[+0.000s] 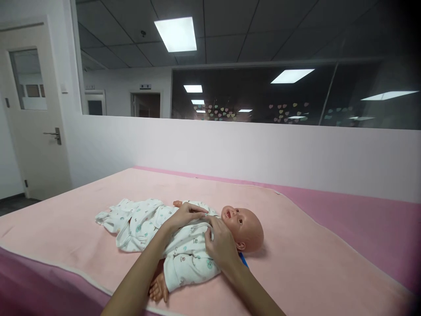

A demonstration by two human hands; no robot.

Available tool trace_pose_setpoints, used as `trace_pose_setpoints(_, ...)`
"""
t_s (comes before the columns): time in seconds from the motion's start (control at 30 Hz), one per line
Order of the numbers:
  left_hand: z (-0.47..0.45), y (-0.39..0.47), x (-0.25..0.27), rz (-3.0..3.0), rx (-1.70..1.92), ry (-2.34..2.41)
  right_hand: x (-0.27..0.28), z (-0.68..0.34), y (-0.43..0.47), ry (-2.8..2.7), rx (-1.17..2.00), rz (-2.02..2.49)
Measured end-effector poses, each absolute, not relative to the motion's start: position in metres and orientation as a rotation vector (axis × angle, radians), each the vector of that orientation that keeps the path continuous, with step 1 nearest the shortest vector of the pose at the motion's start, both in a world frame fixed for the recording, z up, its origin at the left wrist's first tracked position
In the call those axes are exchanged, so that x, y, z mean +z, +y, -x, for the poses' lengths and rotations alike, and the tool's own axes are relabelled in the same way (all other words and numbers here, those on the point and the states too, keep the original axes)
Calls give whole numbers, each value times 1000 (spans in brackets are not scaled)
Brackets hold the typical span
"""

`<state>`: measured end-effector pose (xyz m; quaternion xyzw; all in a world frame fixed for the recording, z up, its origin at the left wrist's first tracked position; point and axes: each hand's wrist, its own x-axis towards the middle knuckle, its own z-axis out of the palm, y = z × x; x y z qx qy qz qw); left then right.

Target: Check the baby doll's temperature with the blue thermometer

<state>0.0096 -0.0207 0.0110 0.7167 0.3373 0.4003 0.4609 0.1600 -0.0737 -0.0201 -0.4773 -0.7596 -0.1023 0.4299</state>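
Note:
A baby doll (248, 226) lies on its back with its head to the right. It wears a white baby onesie (189, 245) printed with small green and brown figures. Over the doll's chest, my left hand (186, 216) has its fingers bent together at the front of the onesie. My right hand (222, 243) pinches the cloth just below the neck, close to the left fingertips. What lies between the fingers is mostly hidden. One doll hand (158, 287) sticks out of the near sleeve. The onesie's leg part (131, 224) spreads leftward in loose folds.
A peach-coloured mat (312, 263) covers the table, with pink cloth (368, 219) showing along its edges. Something blue (243, 260) peeks out beneath the doll's neck. A white wall (263, 153) with a long window stands behind; a door (36, 131) is at left.

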Motion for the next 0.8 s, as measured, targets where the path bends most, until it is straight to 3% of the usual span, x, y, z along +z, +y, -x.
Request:
trace_pose_setpoints(0.23,-6,-24,13,-1786,869,715,-23,-157,-71,-1681,-148,1007)
trace_pose_setpoints(0.8,-5,-23,10,-1905,897,761,-29,-155,-68,-1577,56,1028)
